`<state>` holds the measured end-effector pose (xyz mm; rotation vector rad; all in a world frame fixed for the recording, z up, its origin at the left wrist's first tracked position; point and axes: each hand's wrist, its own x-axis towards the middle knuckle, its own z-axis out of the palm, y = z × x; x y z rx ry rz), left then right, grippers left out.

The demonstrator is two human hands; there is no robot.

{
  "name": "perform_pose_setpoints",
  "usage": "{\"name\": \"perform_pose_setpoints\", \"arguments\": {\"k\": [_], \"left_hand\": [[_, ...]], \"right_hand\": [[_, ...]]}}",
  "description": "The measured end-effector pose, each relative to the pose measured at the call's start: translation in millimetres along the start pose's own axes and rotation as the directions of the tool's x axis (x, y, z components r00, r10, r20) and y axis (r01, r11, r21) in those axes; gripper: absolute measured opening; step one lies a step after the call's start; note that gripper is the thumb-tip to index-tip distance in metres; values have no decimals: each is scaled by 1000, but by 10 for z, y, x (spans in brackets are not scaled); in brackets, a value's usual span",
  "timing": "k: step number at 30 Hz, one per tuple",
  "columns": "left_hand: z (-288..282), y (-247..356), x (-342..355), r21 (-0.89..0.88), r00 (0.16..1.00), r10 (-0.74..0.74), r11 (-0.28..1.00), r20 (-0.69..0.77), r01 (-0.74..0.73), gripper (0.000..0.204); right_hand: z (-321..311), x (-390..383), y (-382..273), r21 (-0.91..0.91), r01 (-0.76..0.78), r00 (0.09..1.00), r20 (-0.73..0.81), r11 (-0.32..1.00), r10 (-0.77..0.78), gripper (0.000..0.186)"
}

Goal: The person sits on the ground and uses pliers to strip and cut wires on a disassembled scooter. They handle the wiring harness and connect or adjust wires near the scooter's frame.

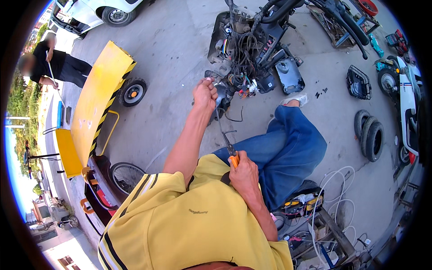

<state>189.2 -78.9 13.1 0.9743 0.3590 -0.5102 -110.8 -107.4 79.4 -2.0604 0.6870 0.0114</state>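
My left hand [205,94] is closed in a fist beside the stripped front of a scooter [245,42]. A thin dark cable [220,120] runs from its fingertips down to a pair of pliers [231,150]. My right hand [245,174] grips the orange handles of these pliers close to my body, jaws pointing up at the cable. Bundled black wires and coloured connectors [246,86] hang from the scooter just right of my left hand. What exactly lies inside the left fist is partly hidden.
A yellow panel with striped edging [96,96] and a wheel [133,92] stand at left, near a person with a broom [56,60]. Rightward lie a black basket [358,83], stacked tyres [373,139] and a white scooter [407,103]. White hose [340,198] coils at lower right.
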Motion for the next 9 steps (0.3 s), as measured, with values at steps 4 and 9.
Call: {"name": "perform_pose_setpoints", "arguments": {"k": [4, 9], "left_hand": [[58, 19, 18, 20, 998, 64, 998, -28, -63, 5], [16, 50, 31, 5, 996, 74, 997, -57, -74, 5]], "right_hand": [[-124, -132, -65, -26, -16, 1000, 16, 1000, 17, 25], [-224, -323, -43, -36, -43, 998, 49, 998, 45, 26]]}}
